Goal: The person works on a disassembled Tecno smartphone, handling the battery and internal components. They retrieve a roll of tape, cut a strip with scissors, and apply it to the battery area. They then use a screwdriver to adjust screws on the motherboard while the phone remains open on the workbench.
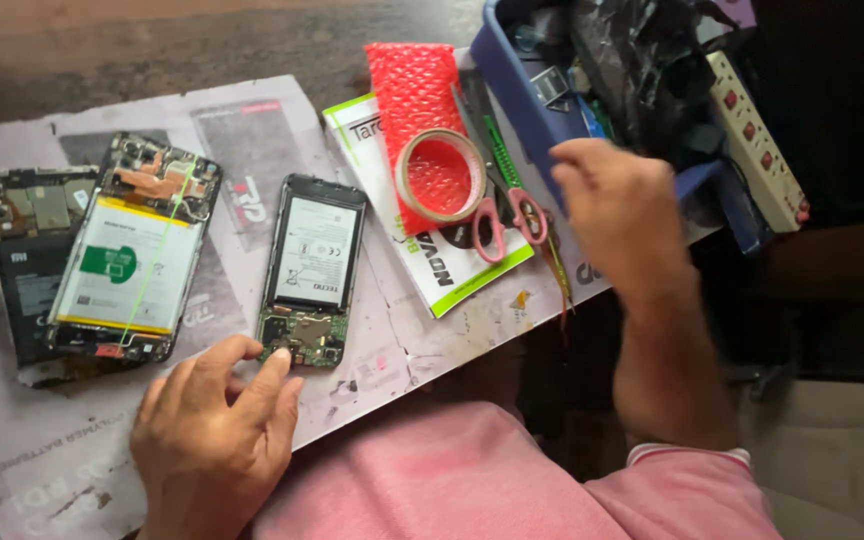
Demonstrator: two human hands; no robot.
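The left hand [214, 440], low in the frame, presses its fingertips [277, 362] on the lower edge of the opened phone [312, 268] at centre; it should hold it flat on the desk [32, 470]. The right hand [617, 205] is curled at the blue tray [512, 85], upper right; its grip is blurred and cannot be told.

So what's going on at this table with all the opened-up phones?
A person in a pink shirt sits over newspaper spread on a table. Their left hand rests with its fingertips at the bottom end of an opened phone, by its exposed circuit board. Their right hand is raised near a blue tray of odds and ends; what it holds, if anything, is unclear. Two more opened phones lie to the left, with pink-handled scissors and a tape roll nearby.
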